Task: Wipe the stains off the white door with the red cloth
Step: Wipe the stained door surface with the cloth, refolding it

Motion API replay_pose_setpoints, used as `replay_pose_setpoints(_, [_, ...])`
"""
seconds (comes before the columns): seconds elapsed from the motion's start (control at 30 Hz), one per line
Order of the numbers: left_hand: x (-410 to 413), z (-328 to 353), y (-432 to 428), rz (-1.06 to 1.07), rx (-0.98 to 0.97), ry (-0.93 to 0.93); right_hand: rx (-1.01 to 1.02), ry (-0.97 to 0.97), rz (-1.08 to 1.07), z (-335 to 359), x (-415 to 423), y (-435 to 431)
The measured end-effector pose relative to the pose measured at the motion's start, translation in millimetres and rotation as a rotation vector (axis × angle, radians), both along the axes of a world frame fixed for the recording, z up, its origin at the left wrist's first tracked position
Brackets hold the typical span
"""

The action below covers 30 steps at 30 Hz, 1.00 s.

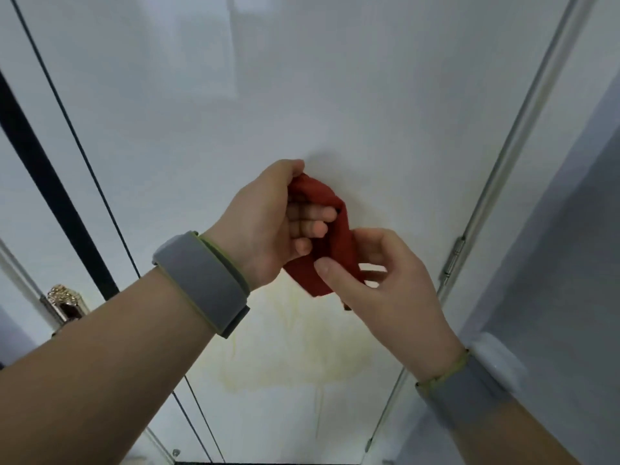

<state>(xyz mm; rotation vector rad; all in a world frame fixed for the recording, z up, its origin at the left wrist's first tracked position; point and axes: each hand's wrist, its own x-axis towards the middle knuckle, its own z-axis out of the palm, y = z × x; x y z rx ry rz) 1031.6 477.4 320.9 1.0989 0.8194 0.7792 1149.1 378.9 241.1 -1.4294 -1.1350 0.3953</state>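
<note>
"So where is the crumpled red fabric cloth [337,226]?"
"Bunched between both hands, in front of the glossy white door panel [335,95]; whether it touches the door, I cannot tell. The left hand [265,223] curls its fingers round the upper part, and the right hand [385,280] pinches the lower end between thumb and fingers."
"And the stains?"
"A pale yellow smeared stain [302,350] spreads on the door just below the grip, thin runs trailing down."
"Anything else?"
"Grey fabric wristbands [201,283] on both wrists, a metal hinge [453,260] right of the grip, an ornate gold handle [63,302] far to its left"
</note>
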Motion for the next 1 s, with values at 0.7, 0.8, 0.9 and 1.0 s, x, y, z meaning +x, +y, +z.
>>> replay_pose_setpoints(0.7, [64.2,0.6,12.9,0.020,-0.125,-0.074,0.063,-0.059,-0.381,52.5,132.3,23.5])
replay_pose_setpoints(0.8, [72.2,-4.1,27.6,0.009,-0.110,-0.129,0.051,0.004,-0.369,55.2,136.0,30.3])
replay_pose_setpoints(0.9, [80.1,-6.3,36.8,0.001,-0.053,-0.233,0.021,0.492,-0.198,62.7,130.6,38.1])
replay_pose_setpoints(1.0, [92.3,-16.5,36.4,0.066,0.251,-0.179,0.104,0.672,-0.123,63.8,126.1,53.8])
